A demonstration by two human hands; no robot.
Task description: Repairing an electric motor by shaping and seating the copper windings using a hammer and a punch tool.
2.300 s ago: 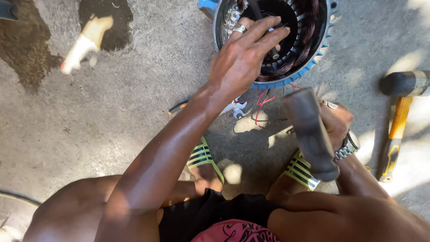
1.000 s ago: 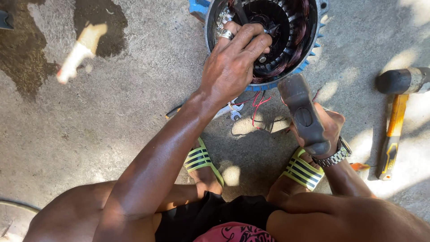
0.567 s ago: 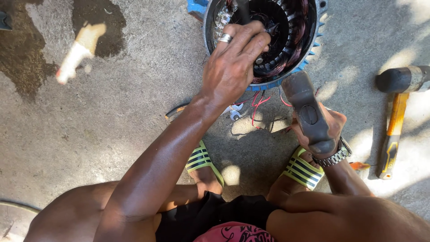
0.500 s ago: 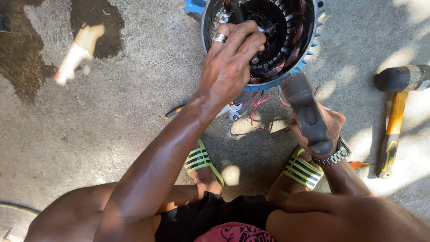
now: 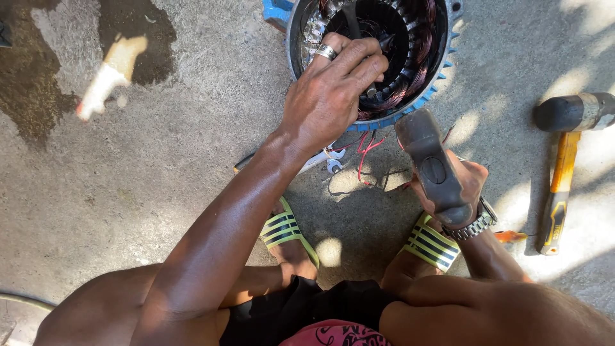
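Left hand clamped on chisel angled up-left into motor stator; right hand fisted round hammer, head toward stator.

Motor stator housing cut off by top edge; chisel tip hidden behind left hand.

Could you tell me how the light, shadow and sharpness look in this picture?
Head view: hard sunlight dapples the concrete floor; the person's shadow covers the sandals; the left hand on the motor housing is sharp; the hammer in the right hand looks slightly soft.
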